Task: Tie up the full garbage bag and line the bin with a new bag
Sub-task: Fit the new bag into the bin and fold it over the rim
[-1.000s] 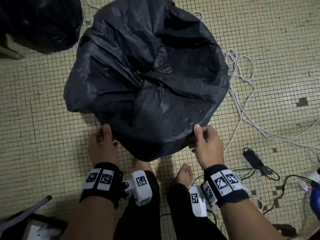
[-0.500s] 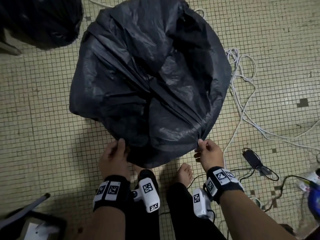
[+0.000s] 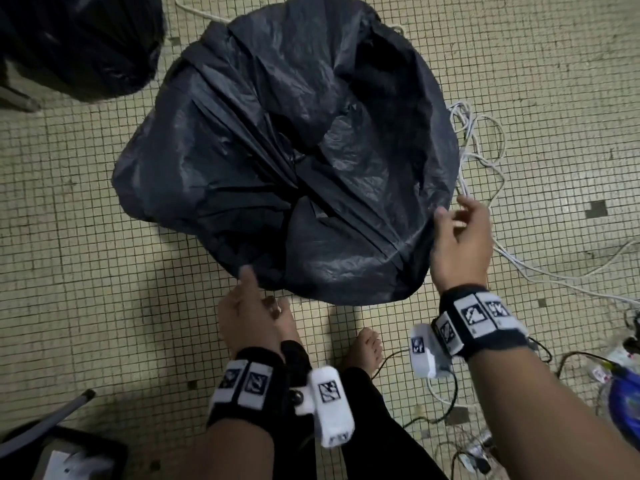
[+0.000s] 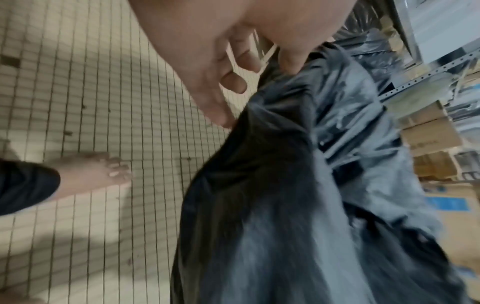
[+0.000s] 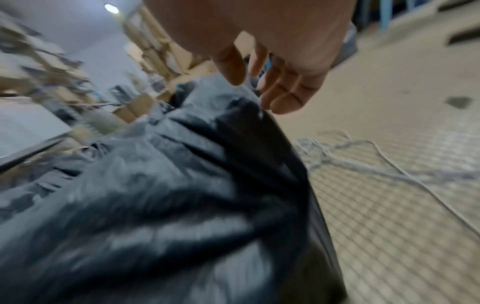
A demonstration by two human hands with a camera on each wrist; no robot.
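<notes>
The new black bag [image 3: 284, 161], draped over the bin on the tiled floor, is pinched at its near edge by the left hand [image 3: 249, 313] while the right hand [image 3: 460, 240] is spread loose, so the rim probably should get tugged down evenly all round.

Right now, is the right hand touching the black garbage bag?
Touching. The head view shows the right hand with its thumb on the black garbage bag's right edge; the right wrist view shows fingertips against the plastic.

head overhead, wrists close, sharing bag [image 3: 277, 161]
</notes>
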